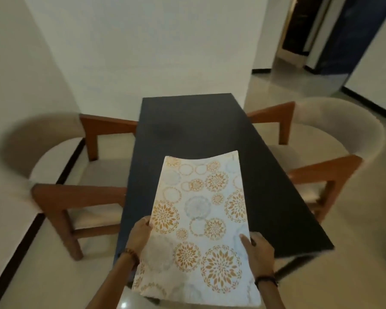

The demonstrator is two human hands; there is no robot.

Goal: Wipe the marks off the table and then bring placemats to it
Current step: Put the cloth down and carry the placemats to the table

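The left hand (140, 236) and right hand (260, 247) each grip a long side of the mat (198, 224), near its close end. It sits between them, up over the near end of the dark table (198, 126). It looks light and bendy, so holding both sides seems best.

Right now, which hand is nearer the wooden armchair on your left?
Left. The left hand grips the placemat's left edge, on the side of that wooden armchair. The right hand holds the opposite edge, farther away.
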